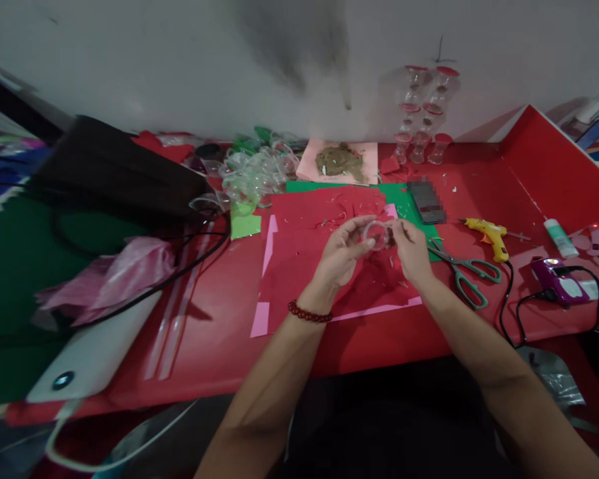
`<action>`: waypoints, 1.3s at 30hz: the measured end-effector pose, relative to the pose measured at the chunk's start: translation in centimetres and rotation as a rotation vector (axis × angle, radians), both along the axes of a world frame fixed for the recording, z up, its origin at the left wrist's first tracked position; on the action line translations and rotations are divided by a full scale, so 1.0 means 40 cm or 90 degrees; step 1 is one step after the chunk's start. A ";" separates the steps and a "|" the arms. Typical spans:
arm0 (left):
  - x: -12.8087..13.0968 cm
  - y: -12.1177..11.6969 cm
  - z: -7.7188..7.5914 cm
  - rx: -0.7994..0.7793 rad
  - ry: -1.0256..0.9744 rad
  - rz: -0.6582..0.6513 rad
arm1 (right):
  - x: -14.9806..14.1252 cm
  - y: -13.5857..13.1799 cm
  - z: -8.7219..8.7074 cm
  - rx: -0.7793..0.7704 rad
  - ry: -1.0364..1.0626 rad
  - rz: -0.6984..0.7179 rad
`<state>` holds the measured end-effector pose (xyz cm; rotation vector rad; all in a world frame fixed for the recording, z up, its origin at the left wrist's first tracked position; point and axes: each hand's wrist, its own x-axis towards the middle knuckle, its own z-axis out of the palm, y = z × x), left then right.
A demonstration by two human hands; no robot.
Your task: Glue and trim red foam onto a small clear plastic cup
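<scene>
My left hand (342, 256), with a red bead bracelet at the wrist, and my right hand (412, 249) meet over the red paper sheet (299, 266). Between their fingertips they pinch a small clear plastic ring (377, 234), held just above the sheet. Both hands are closed on it, the left from the left side, the right from the right. Paper scraps lie scattered under the hands.
Green-handled scissors (466, 273) lie right of my right hand, then a yellow glue gun (492, 234), a glue bottle (560, 237) and a purple device (559, 281) with cables. A pile of clear plastic rings (254, 173) sits at the back, stacked clear cups (419, 113) by the wall, pink plastic (114, 273) at left.
</scene>
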<state>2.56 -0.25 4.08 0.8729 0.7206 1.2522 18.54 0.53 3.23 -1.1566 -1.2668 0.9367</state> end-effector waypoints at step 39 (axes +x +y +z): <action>0.016 0.006 -0.010 0.019 -0.065 -0.045 | -0.010 -0.013 0.009 -0.071 0.095 -0.012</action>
